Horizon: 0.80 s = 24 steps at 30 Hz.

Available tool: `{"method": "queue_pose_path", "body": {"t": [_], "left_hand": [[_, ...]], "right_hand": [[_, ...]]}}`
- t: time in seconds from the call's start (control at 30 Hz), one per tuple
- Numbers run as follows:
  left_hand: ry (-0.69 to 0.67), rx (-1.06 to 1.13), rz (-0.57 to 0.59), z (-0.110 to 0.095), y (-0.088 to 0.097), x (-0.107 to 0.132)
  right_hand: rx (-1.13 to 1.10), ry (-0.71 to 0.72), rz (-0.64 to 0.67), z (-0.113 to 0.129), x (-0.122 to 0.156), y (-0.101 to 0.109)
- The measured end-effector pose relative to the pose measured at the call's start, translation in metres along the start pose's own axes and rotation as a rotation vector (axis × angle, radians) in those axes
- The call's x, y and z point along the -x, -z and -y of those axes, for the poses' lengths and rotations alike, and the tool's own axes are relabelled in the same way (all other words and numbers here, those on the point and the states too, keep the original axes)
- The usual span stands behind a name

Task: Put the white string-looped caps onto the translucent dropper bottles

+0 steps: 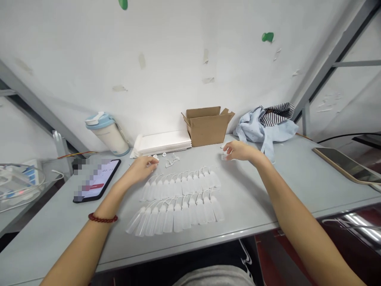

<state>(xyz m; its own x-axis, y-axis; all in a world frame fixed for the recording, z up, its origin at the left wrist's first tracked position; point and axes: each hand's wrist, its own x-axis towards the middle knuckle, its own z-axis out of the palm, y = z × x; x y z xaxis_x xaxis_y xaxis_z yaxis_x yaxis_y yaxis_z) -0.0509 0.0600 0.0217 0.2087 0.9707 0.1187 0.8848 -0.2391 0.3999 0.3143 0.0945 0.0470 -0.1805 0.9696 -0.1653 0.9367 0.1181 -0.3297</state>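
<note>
My left hand [141,171], a dark red bracelet on its wrist, is at the back left of the grey table with its fingers pinched at a small white cap [156,157]. On the other side, my right hand [237,150] has its fingertips curled at a small translucent piece [224,157], whose form is partly hidden. Between and below the hands lie two rows of slim translucent plastic tubes with white tops and thin looped cords: a back row [181,186] and a front row [175,216]. Loose white cord pieces [172,160] and a small white ring [164,154] lie near my left hand.
Along the wall stand a blue-lidded tumbler [108,135], a white stack [163,142], an open cardboard box [206,129] and a bundled light-blue cloth [262,127]. One phone [99,180] lies at left, another phone [351,163] at right. The table's front edge [190,252] is near me.
</note>
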Motion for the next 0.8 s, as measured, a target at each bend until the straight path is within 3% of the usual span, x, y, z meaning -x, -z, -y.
{"method": "queue_pose_path", "body": {"t": [0.17, 0.37, 0.53, 0.8], "left_hand": [[-0.032, -0.033, -0.057, 0.008, -0.004, -0.003], [-0.176, -0.083, -0.150, 0.007, -0.016, -0.002], [-0.298, -0.063, -0.097, -0.003, -0.024, -0.002], [-0.247, -0.061, -0.007, -0.004, -0.024, -0.003]], "right_hand": [[0.102, -0.070, 0.022, 0.000, -0.003, -0.004], [0.159, -0.085, 0.045, 0.004, -0.004, -0.005], [0.158, -0.026, 0.064, 0.007, -0.006, -0.009], [0.021, 0.143, -0.035, 0.005, -0.008, -0.019]]}}
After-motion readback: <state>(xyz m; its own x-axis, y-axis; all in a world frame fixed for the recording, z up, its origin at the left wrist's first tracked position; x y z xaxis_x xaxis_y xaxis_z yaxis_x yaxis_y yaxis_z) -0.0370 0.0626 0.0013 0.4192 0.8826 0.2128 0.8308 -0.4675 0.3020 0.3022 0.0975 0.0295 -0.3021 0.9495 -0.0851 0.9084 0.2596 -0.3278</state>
